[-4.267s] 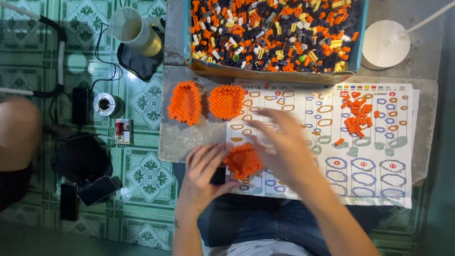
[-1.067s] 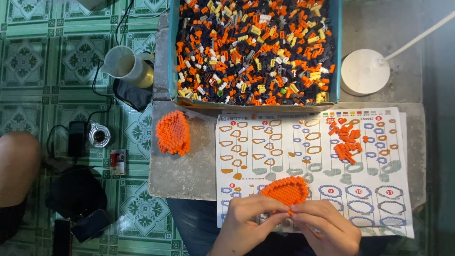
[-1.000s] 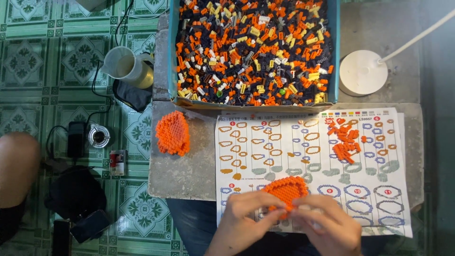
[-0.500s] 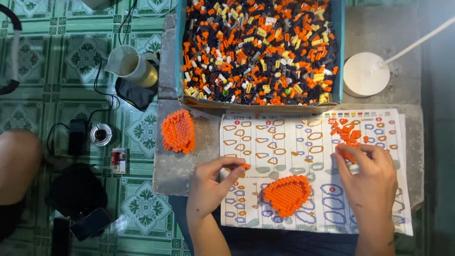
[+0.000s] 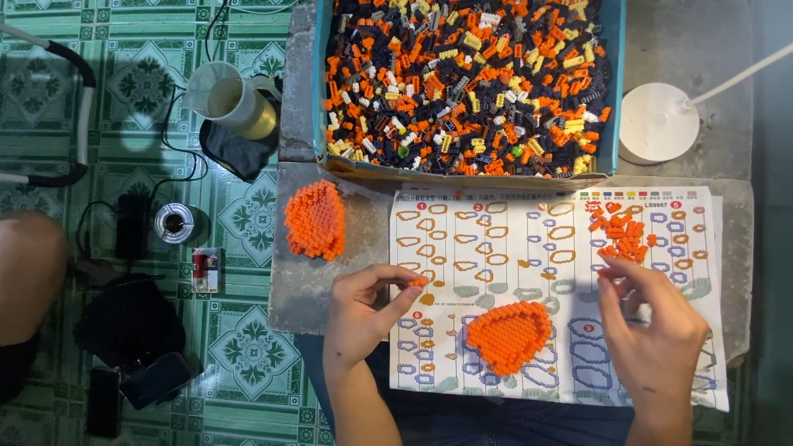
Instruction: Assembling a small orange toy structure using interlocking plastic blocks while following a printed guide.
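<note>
A small orange brick (image 5: pixel 420 282) is pinched in the left hand (image 5: pixel 363 310) beside the instruction sheet (image 5: pixel 512 239), ready for fitting; the right hand (image 5: pixel 652 330), fingers loosely apart, is reached toward the loose orange bricks (image 5: pixel 624 235) kept on it.

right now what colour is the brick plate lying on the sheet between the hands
Orange all over, the heart-shaped brick plate shows best in the head view.

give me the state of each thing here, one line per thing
left hand: pinching a small orange brick over the sheet
right hand: fingers curled, reaching at the loose orange bricks
flat orange piece: lying on the instruction sheet, untouched
second orange piece: lying on the stone table, beside the sheet
blue box: open, full of mixed bricks
cup: upright on the floor
</note>
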